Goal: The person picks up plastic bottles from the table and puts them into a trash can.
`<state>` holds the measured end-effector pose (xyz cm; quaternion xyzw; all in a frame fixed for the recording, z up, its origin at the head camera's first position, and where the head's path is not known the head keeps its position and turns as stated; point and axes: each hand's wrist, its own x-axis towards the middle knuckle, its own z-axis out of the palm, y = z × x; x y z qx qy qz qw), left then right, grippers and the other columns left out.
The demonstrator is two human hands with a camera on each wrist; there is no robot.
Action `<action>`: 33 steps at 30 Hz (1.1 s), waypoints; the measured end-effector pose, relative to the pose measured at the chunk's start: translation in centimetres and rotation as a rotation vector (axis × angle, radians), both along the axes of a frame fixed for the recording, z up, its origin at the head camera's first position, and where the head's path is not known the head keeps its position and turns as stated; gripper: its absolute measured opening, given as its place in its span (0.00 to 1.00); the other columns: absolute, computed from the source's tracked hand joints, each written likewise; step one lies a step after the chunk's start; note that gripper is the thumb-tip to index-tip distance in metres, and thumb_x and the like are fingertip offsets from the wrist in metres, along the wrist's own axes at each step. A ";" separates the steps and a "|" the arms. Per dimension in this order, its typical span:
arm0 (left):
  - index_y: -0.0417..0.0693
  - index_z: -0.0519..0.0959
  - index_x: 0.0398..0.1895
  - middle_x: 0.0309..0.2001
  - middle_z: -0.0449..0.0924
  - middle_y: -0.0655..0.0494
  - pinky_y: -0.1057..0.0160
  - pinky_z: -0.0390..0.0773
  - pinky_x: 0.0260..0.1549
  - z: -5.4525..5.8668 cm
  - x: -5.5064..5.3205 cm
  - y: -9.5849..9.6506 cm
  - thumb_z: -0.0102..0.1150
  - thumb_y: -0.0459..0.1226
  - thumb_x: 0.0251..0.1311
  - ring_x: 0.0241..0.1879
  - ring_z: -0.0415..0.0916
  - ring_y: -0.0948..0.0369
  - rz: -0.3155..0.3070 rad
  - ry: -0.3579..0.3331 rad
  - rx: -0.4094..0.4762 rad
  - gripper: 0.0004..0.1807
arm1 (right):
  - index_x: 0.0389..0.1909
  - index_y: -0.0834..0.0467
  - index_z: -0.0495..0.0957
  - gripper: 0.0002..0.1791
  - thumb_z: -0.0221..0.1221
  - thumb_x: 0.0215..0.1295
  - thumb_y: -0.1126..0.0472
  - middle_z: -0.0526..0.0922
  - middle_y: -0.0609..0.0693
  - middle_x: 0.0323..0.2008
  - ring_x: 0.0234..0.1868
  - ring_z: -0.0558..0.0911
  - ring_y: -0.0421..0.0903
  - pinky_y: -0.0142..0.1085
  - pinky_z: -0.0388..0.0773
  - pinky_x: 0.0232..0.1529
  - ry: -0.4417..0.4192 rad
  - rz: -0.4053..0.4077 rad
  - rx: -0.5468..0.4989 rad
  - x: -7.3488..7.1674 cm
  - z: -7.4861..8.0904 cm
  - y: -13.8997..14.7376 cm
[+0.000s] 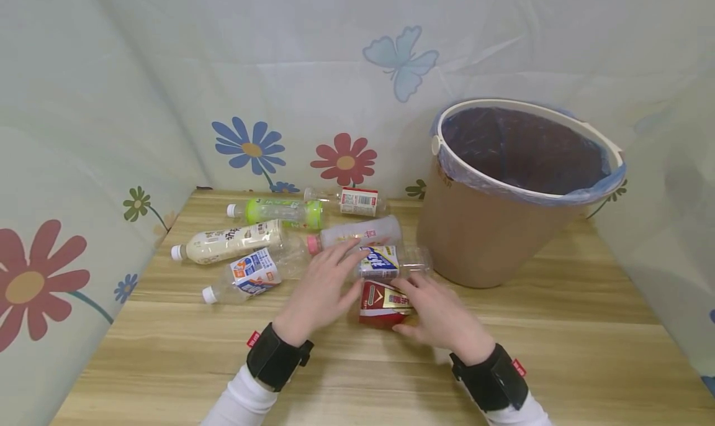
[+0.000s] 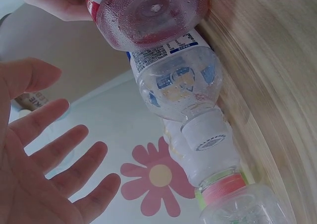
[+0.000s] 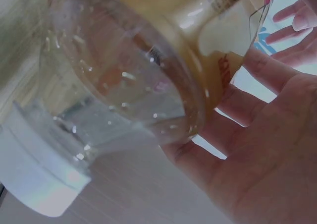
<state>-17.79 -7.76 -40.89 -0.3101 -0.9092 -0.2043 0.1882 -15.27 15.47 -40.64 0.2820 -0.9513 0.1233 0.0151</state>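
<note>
A bottle with a red and gold label (image 1: 382, 299) lies on the table, its base facing left. My right hand (image 1: 447, 317) grips it around its right part, fingers on the far side and thumb on the near side. In the right wrist view the bottle's white cap (image 3: 44, 159) and clear neck show beside the palm. My left hand (image 1: 321, 289) hovers with spread fingers left of this bottle and holds nothing; in the left wrist view its fingers (image 2: 81, 169) stand apart from the bottles. Just behind lies a bottle with a blue and white label (image 1: 380, 261), partly hidden by my left hand.
Further bottles lie to the left and behind: a frosted one with a pink cap (image 1: 363, 230), a green-labelled one (image 1: 282, 212), a cream one (image 1: 234, 241), a blue-orange-labelled one (image 1: 256, 273) and a small red-labelled one (image 1: 359, 201). A lined brown bin (image 1: 475, 240) stands back right.
</note>
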 end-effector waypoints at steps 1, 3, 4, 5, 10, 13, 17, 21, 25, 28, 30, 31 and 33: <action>0.50 0.71 0.62 0.67 0.64 0.50 0.52 0.65 0.62 0.0 0.0 0.0 0.57 0.42 0.58 0.64 0.62 0.54 0.001 0.000 -0.004 0.26 | 0.59 0.55 0.72 0.42 0.72 0.40 0.44 0.76 0.53 0.49 0.48 0.76 0.52 0.50 0.77 0.45 -0.010 -0.005 0.002 0.0 0.0 0.0; 0.50 0.71 0.62 0.67 0.64 0.50 0.52 0.65 0.62 0.0 0.0 0.0 0.56 0.42 0.58 0.64 0.62 0.54 0.000 0.003 -0.008 0.26 | 0.60 0.54 0.71 0.43 0.72 0.40 0.44 0.76 0.53 0.50 0.49 0.76 0.53 0.51 0.77 0.45 -0.020 -0.009 0.007 0.1 -0.1 -0.1; 0.50 0.71 0.62 0.67 0.65 0.49 0.52 0.65 0.62 0.0 0.0 0.0 0.56 0.42 0.58 0.64 0.62 0.54 -0.003 0.005 -0.009 0.26 | 0.61 0.54 0.71 0.44 0.72 0.40 0.44 0.76 0.53 0.50 0.50 0.76 0.53 0.52 0.77 0.46 -0.024 -0.012 0.008 0.1 -0.1 -0.1; 0.49 0.71 0.62 0.66 0.65 0.49 0.52 0.65 0.62 0.0 0.0 0.1 0.56 0.42 0.58 0.64 0.63 0.54 -0.005 0.005 -0.009 0.26 | 0.61 0.54 0.70 0.44 0.72 0.40 0.44 0.76 0.53 0.51 0.50 0.76 0.53 0.52 0.76 0.47 -0.026 -0.010 0.010 0.1 -0.1 -0.2; 0.49 0.72 0.61 0.65 0.67 0.47 0.52 0.67 0.60 0.0 0.0 0.2 0.57 0.41 0.58 0.63 0.64 0.53 -0.008 0.002 -0.014 0.26 | 0.65 0.53 0.67 0.48 0.73 0.39 0.45 0.75 0.56 0.54 0.53 0.75 0.55 0.56 0.75 0.49 -0.042 0.008 0.002 0.0 -0.5 -0.2; 0.49 0.72 0.61 0.65 0.67 0.47 0.51 0.67 0.60 0.0 0.0 0.2 0.57 0.41 0.58 0.63 0.64 0.53 -0.010 0.005 -0.010 0.26 | 0.67 0.52 0.64 0.51 0.74 0.37 0.47 0.74 0.57 0.55 0.53 0.75 0.57 0.58 0.74 0.49 -0.071 0.008 -0.008 0.0 -0.8 -0.3; 0.49 0.71 0.62 0.65 0.67 0.48 0.52 0.67 0.60 -0.1 0.0 0.1 0.56 0.41 0.58 0.63 0.64 0.53 -0.013 0.008 -0.012 0.26 | 0.68 0.51 0.61 0.54 0.75 0.36 0.49 0.72 0.57 0.57 0.54 0.75 0.58 0.58 0.72 0.52 -0.122 -0.006 0.002 -0.1 -1.0 -0.3; 0.49 0.71 0.62 0.66 0.66 0.49 0.51 0.66 0.61 -0.1 0.0 0.1 0.57 0.41 0.58 0.63 0.64 0.53 -0.020 0.003 -0.003 0.26 | 0.69 0.49 0.59 0.55 0.75 0.36 0.50 0.72 0.56 0.57 0.54 0.74 0.58 0.56 0.72 0.53 -0.161 -0.012 0.028 -0.1 -1.2 -0.4; 0.49 0.71 0.62 0.66 0.66 0.49 0.50 0.65 0.61 -0.2 0.0 0.1 0.59 0.40 0.57 0.63 0.63 0.52 -0.023 -0.004 0.005 0.27 | 0.70 0.48 0.58 0.55 0.75 0.37 0.51 0.72 0.56 0.58 0.54 0.74 0.58 0.55 0.71 0.54 -0.185 -0.015 0.046 -0.1 -1.3 -0.5; 0.49 0.71 0.62 0.66 0.66 0.49 0.51 0.65 0.61 -0.2 0.0 0.2 0.59 0.40 0.57 0.64 0.63 0.53 -0.018 -0.009 -0.001 0.27 | 0.70 0.48 0.58 0.55 0.75 0.38 0.53 0.72 0.56 0.58 0.55 0.74 0.58 0.55 0.72 0.54 -0.197 -0.015 0.040 0.0 -1.2 -0.5; 0.49 0.71 0.62 0.66 0.66 0.49 0.51 0.65 0.62 -0.1 0.0 0.2 0.58 0.40 0.57 0.64 0.63 0.53 -0.017 -0.011 -0.003 0.27 | 0.70 0.48 0.58 0.54 0.75 0.38 0.54 0.72 0.56 0.58 0.55 0.74 0.58 0.54 0.72 0.54 -0.201 -0.007 0.032 0.0 -1.2 -0.5; 0.49 0.71 0.62 0.66 0.66 0.49 0.51 0.65 0.61 -0.1 0.0 0.2 0.58 0.40 0.57 0.64 0.63 0.53 -0.019 -0.013 -0.001 0.27 | 0.70 0.48 0.58 0.54 0.74 0.38 0.54 0.72 0.56 0.58 0.54 0.74 0.57 0.54 0.73 0.53 -0.201 -0.002 0.028 0.0 -1.2 -0.4; 0.49 0.71 0.62 0.66 0.66 0.49 0.50 0.65 0.61 -0.1 0.0 0.1 0.58 0.40 0.58 0.64 0.63 0.53 -0.022 -0.016 0.003 0.27 | 0.70 0.49 0.58 0.54 0.74 0.39 0.54 0.73 0.56 0.57 0.54 0.75 0.57 0.53 0.74 0.52 -0.201 0.011 0.015 -0.1 -1.2 -0.3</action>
